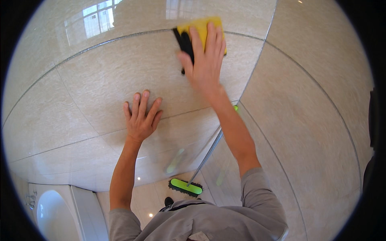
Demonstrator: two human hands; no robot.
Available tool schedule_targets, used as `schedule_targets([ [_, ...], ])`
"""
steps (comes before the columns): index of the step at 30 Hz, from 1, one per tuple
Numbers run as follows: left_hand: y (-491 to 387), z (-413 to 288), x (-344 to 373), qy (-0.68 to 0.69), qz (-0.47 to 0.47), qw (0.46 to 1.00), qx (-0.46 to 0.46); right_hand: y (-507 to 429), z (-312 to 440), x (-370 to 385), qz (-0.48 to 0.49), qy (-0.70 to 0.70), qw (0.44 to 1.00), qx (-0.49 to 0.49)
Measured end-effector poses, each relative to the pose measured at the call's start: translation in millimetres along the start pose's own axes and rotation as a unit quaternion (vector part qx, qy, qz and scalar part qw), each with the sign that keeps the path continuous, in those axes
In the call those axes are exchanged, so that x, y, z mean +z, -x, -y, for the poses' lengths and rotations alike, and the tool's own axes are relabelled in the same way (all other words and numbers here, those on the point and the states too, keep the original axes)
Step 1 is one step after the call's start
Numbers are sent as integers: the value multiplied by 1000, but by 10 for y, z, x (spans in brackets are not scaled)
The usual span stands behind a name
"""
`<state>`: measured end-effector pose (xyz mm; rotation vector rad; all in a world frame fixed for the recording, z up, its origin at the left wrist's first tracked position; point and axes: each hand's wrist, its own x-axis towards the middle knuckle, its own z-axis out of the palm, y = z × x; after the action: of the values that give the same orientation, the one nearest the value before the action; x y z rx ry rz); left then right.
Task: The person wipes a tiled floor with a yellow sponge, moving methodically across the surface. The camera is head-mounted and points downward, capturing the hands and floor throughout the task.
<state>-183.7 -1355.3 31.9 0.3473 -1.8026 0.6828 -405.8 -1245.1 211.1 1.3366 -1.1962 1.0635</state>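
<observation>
My right hand point(208, 57) lies spread on a yellow pad point(199, 27) with black parts, held against the glossy beige wall tiles point(144, 60) at a dark grout line. A black handle or strap shows beside my thumb; the exact kind of tool cannot be told. The hand is slightly blurred. Lower and to the left, my left hand point(140, 117) rests with fingers apart on the tiled wall, just above another grout line, holding nothing.
A broom with a green head point(185, 186) and a grey metal pole point(208, 152) leans in the wall corner. A white bathtub point(74, 211) stands at the lower left. A second tiled wall point(307, 120) meets the first on the right. My dark shoe point(169, 201) is on the floor.
</observation>
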Motion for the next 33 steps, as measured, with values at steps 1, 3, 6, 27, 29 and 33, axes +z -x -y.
schedule_targets([
  [1, -14, 7, -4, 4, -3, 1000, 0, -233, -17, -14, -16, 1, 1000, -12],
  [3, -6, 16, -31, 11, 2, 1000, -1, -562, -73, -39, -46, -21, 997, -58],
  [6, -9, 16, -44, 17, 9, 1000, -4, -482, 36, -80, -17, 5, 999, -33],
  [27, -18, 102, -230, 88, 37, 995, 0, 3047, 797, -53, 215, -16, 972, 91],
  [29, 62, 226, -315, 103, 32, 994, -6, 2619, 711, -2, 180, -21, 979, 90],
  [33, 186, 456, -440, 52, 11, 999, -13, 1287, 502, 107, 63, -9, 997, 54],
])
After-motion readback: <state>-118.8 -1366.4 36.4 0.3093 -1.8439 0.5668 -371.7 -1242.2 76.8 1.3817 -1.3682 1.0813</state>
